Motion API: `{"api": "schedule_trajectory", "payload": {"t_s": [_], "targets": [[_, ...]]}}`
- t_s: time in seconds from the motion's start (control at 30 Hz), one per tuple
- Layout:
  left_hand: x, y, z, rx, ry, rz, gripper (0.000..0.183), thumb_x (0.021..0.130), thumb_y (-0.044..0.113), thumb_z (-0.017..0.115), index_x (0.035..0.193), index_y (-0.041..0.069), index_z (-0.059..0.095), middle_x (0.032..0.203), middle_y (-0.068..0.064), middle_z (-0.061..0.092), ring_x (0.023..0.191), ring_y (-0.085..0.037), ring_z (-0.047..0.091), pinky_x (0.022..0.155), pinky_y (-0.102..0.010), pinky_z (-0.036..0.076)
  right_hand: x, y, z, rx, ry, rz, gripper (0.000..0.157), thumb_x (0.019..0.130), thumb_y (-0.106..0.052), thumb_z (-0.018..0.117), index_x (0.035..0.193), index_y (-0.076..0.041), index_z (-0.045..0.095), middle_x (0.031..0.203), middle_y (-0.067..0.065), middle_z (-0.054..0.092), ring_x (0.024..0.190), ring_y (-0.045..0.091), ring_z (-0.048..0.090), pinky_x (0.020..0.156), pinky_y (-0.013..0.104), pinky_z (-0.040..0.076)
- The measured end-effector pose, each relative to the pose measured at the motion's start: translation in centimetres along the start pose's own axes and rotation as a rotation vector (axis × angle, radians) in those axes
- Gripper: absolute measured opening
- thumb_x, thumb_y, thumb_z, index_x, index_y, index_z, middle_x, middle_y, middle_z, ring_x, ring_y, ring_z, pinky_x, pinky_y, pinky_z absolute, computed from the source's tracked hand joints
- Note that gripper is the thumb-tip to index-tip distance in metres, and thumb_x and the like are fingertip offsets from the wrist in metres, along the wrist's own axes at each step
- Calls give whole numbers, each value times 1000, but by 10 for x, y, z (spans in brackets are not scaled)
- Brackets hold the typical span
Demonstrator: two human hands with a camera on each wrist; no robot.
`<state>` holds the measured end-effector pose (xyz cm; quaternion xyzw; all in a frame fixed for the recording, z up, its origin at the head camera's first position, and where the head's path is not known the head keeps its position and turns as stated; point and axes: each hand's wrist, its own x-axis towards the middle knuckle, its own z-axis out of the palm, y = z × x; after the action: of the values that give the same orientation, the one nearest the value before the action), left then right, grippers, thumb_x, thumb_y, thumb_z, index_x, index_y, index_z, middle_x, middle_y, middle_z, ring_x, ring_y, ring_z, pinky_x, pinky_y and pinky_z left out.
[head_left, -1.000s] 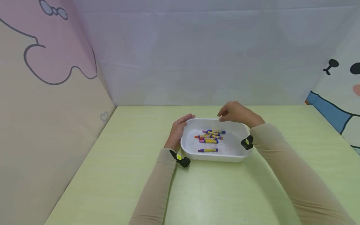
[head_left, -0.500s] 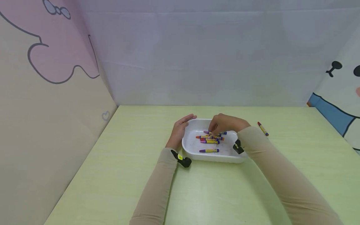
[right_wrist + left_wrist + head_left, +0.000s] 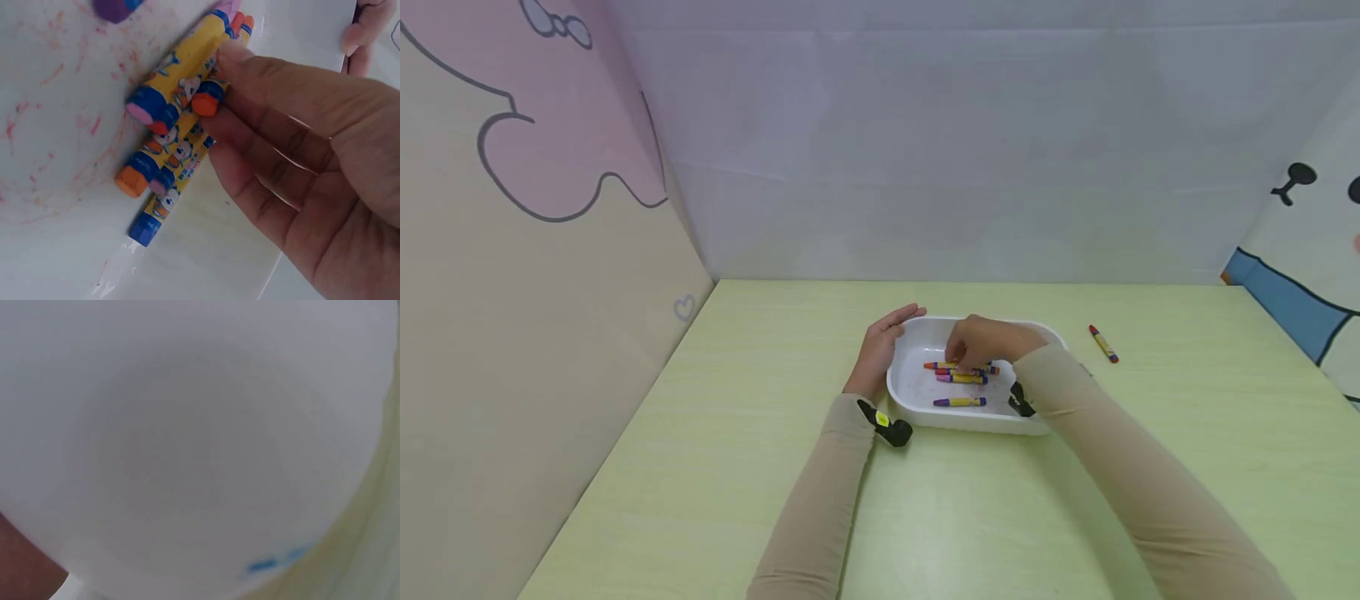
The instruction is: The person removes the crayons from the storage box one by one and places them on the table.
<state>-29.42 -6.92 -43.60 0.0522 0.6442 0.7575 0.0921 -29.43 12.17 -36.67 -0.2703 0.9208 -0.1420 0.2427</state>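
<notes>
A white tray (image 3: 985, 422) holds several yellow-wrapped oil pastels, with a pink one (image 3: 962, 379) at the front of the cluster. Apart from these, a purple one (image 3: 959, 402) lies nearer the front wall. My left hand (image 3: 872, 354) holds the tray's left end, thumb at the rim and fingers along the outside. Inside the tray, my right hand (image 3: 985, 340) is over the cluster and hides part of it. In the right wrist view, its thumb and fingertips pinch an orange oil pastel (image 3: 206, 103) on top of the others.
A red oil pastel (image 3: 1103, 343) lies on the pale green table (image 3: 775, 375), right of the tray. A white cloth backdrop (image 3: 910, 167) rises behind the table. Printed panels stand on the left and right. Coloured smudges mark the tray floor.
My right hand has moved from the tray's back rim left and down into the pastels. The red pastel on the table has come into view. My left hand has stayed at the tray.
</notes>
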Motion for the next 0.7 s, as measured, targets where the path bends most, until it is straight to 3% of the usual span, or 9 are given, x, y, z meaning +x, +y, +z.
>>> {"api": "schedule_trajectory", "payload": {"t_s": [0.43,0.7], "targets": [[-2,1,1,7,13,2,43,99,7,35,138,9,52,134,-1,61,131,-13,49,110,-35,41,-3,-3,3,-9,-16,5,17,84,-6,72,100,-9,71,96,3,67,86,14,60,82,31,54],[-1,-1,1,20,14,4,44,99,6,35,139,9,51,135,-1,60,132,-14,47,111,-35,40,-13,-3,-5,-26,5,-9,20,85,-10,70,105,-10,71,96,2,66,85,15,57,80,30,53]]}}
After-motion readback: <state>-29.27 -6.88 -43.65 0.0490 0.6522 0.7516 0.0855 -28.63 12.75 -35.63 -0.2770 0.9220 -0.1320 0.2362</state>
